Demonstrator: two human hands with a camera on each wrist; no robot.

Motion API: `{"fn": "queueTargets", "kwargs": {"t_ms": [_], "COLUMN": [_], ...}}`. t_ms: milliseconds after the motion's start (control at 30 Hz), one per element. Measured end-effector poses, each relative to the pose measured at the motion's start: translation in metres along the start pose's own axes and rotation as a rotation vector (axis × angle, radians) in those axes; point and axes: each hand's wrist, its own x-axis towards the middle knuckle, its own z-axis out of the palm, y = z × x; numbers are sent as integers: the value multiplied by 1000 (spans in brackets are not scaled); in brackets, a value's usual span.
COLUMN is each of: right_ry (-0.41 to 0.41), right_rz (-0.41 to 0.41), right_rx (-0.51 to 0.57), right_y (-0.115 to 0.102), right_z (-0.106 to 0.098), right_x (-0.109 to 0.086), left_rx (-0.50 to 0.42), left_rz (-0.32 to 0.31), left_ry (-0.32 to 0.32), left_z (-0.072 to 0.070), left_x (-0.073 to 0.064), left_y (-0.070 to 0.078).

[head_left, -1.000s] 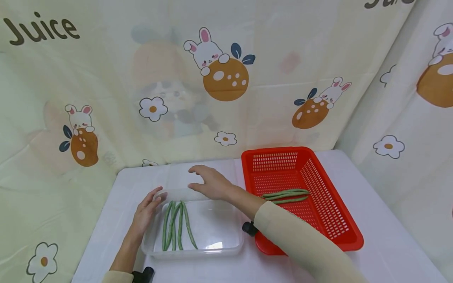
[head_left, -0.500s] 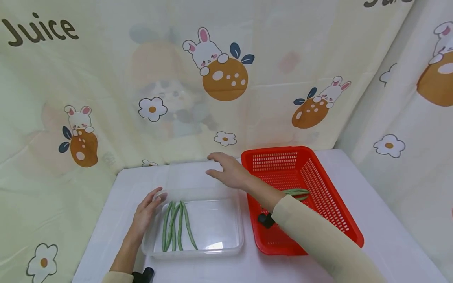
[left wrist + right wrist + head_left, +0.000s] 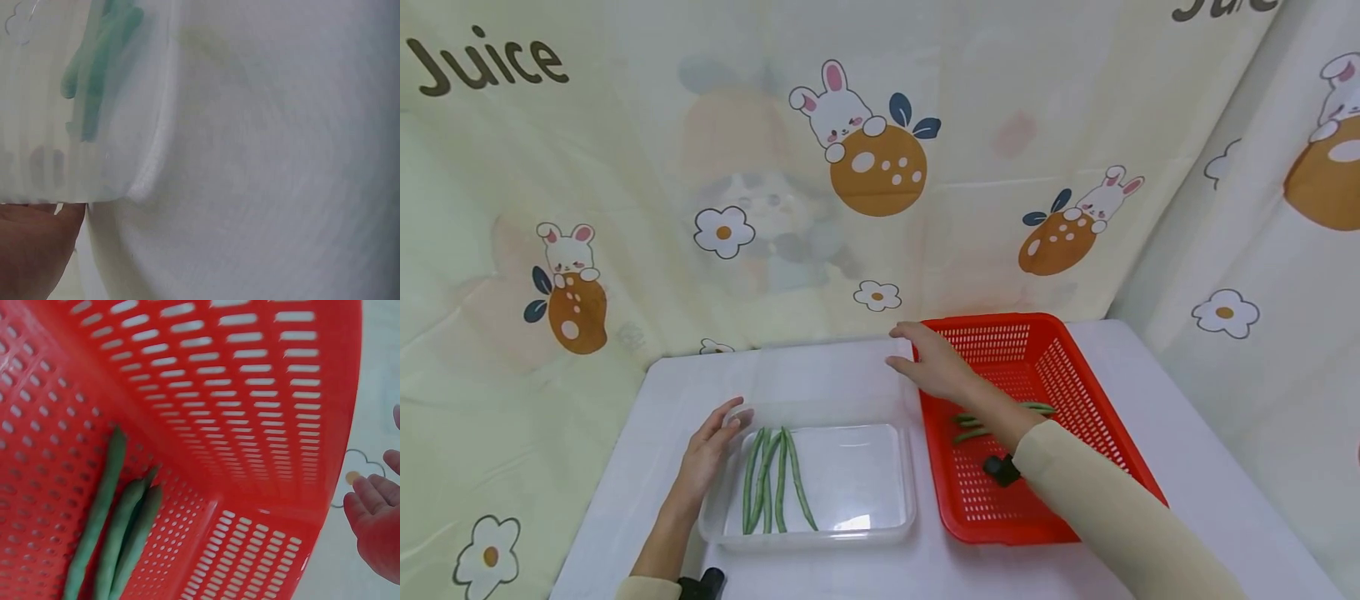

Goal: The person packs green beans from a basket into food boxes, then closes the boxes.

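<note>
My left hand (image 3: 709, 450) grips the far left corner of a clear plastic box (image 3: 895, 483); in the left wrist view, fingertips show dimly through its wall. Several green beans (image 3: 781, 479) lie side by side lengthwise in the left part of the box. My right hand (image 3: 934, 360) hovers over the far left rim of a red slotted basket (image 3: 1105, 408), fingers spread and holding nothing. A few more green beans (image 3: 100, 519) lie on the basket's floor, partly hidden by the right forearm in the head view.
Box and basket stand side by side on a white-covered table (image 3: 692, 383), with a narrow gap between them. Behind and to the right hangs a printed curtain (image 3: 985, 250) with rabbits and flowers. Each wrist carries a black camera (image 3: 1002, 469).
My right hand has moved right, from above the far side of the box to the basket's far left rim, fingers still apart. The left hand stays at the box corner.
</note>
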Motion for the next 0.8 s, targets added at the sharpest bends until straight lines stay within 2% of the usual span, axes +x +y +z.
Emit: {"fn": "queueTargets", "kwargs": {"t_ms": [367, 800], "right_ry": [17, -14], "right_rz": [25, 54], "right_rx": [-35, 2], "right_y": [28, 51], "right_z": [-6, -10], "right_x": [-6, -17], "left_rx": [7, 9], "left_rz": [-16, -26], "left_ry": [2, 1], "left_z": [0, 0], "left_x": [-1, 0], "left_y": [0, 2]}}
